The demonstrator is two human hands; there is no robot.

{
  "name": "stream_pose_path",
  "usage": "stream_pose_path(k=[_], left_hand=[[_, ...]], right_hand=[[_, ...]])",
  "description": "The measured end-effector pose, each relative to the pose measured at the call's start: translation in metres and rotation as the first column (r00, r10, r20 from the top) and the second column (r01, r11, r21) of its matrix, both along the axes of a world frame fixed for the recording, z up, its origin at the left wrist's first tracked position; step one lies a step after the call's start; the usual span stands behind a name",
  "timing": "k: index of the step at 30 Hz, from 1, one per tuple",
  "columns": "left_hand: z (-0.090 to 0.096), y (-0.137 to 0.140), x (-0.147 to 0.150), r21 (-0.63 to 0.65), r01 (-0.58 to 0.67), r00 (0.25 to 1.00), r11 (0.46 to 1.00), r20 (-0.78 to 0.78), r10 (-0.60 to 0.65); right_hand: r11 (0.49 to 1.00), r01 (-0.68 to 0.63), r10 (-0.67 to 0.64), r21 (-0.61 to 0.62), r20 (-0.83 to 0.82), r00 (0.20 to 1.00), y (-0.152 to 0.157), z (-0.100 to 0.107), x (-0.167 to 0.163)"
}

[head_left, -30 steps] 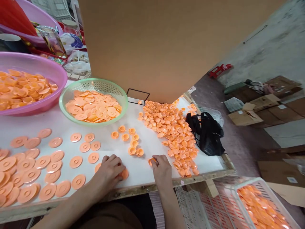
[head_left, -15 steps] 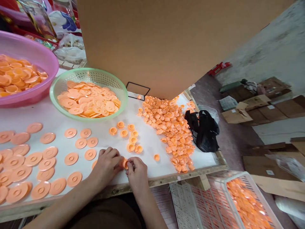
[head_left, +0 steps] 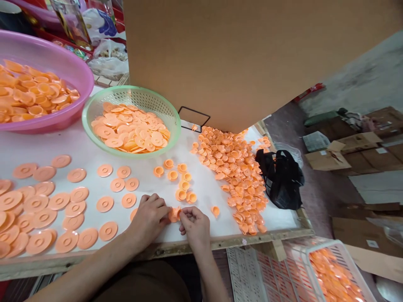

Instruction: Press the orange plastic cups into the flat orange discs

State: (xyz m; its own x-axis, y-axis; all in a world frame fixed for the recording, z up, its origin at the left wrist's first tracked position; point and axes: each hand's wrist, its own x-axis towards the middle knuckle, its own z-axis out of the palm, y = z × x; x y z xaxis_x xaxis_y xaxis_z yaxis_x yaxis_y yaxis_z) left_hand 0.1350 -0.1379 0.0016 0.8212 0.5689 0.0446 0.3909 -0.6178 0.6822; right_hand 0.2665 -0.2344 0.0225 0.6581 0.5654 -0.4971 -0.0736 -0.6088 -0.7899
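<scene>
Close to the table's front edge, my left hand (head_left: 151, 218) and my right hand (head_left: 197, 226) meet at small orange plastic toy cups (head_left: 174, 214). Fingers of both hands pinch there; whether it is one cup or two pressed together is partly hidden. Just beyond my hands stand several loose toy cups (head_left: 184, 185), most with their mouths up. A single cup (head_left: 215, 211) lies right of my right hand. Flat orange toy saucers (head_left: 105, 204) with ringed centres are spread to the left of my left hand, one partly covered by it.
A green basket (head_left: 94, 138) of saucers and a pink basin (head_left: 85, 90) of orange pieces stand back left. A cup heap (head_left: 234, 167) lies right, beside a black bag (head_left: 283, 184). A large cardboard box (head_left: 220, 63) rises behind. A crate (head_left: 307, 251) stands below right.
The whole view has shifted, so the table's things sit further right. Both hands stay together at the cups; the right hand's fingers have turned slightly and the orange piece shows more.
</scene>
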Motion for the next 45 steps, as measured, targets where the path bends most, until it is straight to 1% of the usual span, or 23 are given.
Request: stream_pose_path(k=[3,5,8,10,13,15,17,20,22,24,28,30,31,32,33,34,35,36,38,40,41,43,45], left_hand=[[0.000,0.000,0.001,-0.002,0.005,1.000,1.000,-0.006,-0.005],[0.000,0.001,0.000,-0.003,0.006,1.000,1.000,-0.010,-0.006],[0.003,0.001,-0.001,-0.029,0.005,1.000,1.000,-0.027,-0.006],[0.009,0.002,-0.001,-0.092,0.003,0.999,0.996,-0.037,-0.007],[0.021,0.005,0.004,-0.267,-0.073,0.996,0.961,-0.067,0.057],[0.029,0.005,0.011,-0.324,-0.145,0.986,0.935,-0.127,0.109],[0.032,0.004,0.018,-0.297,-0.170,0.975,0.939,-0.192,0.116],[0.028,0.000,0.022,-0.223,-0.153,0.968,0.963,-0.231,0.101],[0.024,-0.002,0.021,-0.180,-0.156,0.967,0.971,-0.230,0.113],[0.022,-0.004,0.019,-0.145,-0.152,0.965,0.978,-0.236,0.115],[0.027,-0.002,0.019,-0.125,-0.123,0.951,0.984,-0.297,0.081],[0.032,0.006,0.021,-0.151,-0.166,0.943,0.975,-0.313,0.112],[0.034,0.013,0.022,-0.163,-0.213,0.938,0.963,-0.311,0.155],[0.036,0.022,0.022,-0.171,-0.267,0.932,0.949,-0.298,0.208],[0.037,0.032,0.021,-0.170,-0.316,0.924,0.934,-0.279,0.261],[0.038,0.042,0.020,-0.167,-0.351,0.918,0.921,-0.256,0.304],[0.037,0.052,0.016,-0.166,-0.366,0.917,0.916,-0.229,0.325],[0.037,0.060,0.011,-0.169,-0.362,0.923,0.917,-0.201,0.327],[0.035,0.068,-0.003,-0.161,-0.314,0.944,0.936,-0.161,0.289],[0.032,0.062,-0.022,-0.093,-0.197,0.972,0.976,-0.147,0.182],[0.032,0.055,-0.030,-0.039,-0.121,0.981,0.992,-0.155,0.113],[0.030,0.037,-0.041,0.054,0.023,0.984,0.998,-0.178,-0.013],[0.028,0.020,-0.041,0.095,0.087,0.983,0.992,-0.170,-0.070]], right_hand=[[0.999,-0.018,0.018,-0.029,0.026,1.000,-0.002,-0.002,0.000],[0.995,-0.093,0.095,-0.023,0.151,0.984,-0.003,-0.006,-0.005],[0.976,-0.217,0.202,-0.014,0.430,0.880,-0.003,-0.010,-0.012],[0.965,-0.260,0.244,-0.042,0.519,0.819,-0.003,-0.011,-0.013],[0.952,-0.292,0.291,-0.085,0.540,0.790,-0.002,-0.010,-0.010],[0.947,-0.305,0.309,-0.102,0.545,0.779,-0.002,-0.009,-0.009],[0.943,-0.316,0.321,-0.107,0.551,0.770,-0.003,-0.008,-0.009],[0.940,-0.327,0.324,-0.100,0.565,0.759,-0.003,-0.010,-0.010],[0.946,-0.313,0.303,-0.080,0.558,0.773,-0.002,-0.013,-0.012],[0.958,-0.284,0.264,-0.041,0.510,0.818,0.000,-0.015,-0.015],[0.969,-0.243,0.222,0.035,0.298,0.928,-0.001,-0.012,-0.015],[0.972,-0.230,0.211,0.056,0.233,0.949,-0.008,-0.004,-0.003],[0.978,-0.199,0.175,0.062,0.274,0.946,-0.013,0.001,0.007],[0.987,-0.147,0.113,0.065,0.368,0.923,-0.019,0.005,0.020],[0.995,-0.076,0.032,0.069,0.502,0.864,-0.026,0.009,0.035],[0.998,-0.004,-0.038,0.065,0.625,0.780,-0.032,0.011,0.051],[0.998,0.045,-0.062,0.043,0.698,0.714,-0.038,0.011,0.067],[0.998,0.064,-0.054,0.014,0.718,0.694,-0.043,0.009,0.081],[0.998,0.048,-0.015,-0.030,0.683,0.731,-0.048,0.002,0.098],[1.000,0.023,-0.010,-0.015,0.581,0.814,-0.046,-0.005,0.096],[1.000,0.022,-0.023,0.008,0.509,0.861,-0.044,-0.007,0.089],[0.998,0.018,-0.036,0.059,0.321,0.946,-0.035,-0.008,0.064],[0.995,-0.023,0.008,0.092,0.163,0.987,-0.025,-0.005,0.034]])
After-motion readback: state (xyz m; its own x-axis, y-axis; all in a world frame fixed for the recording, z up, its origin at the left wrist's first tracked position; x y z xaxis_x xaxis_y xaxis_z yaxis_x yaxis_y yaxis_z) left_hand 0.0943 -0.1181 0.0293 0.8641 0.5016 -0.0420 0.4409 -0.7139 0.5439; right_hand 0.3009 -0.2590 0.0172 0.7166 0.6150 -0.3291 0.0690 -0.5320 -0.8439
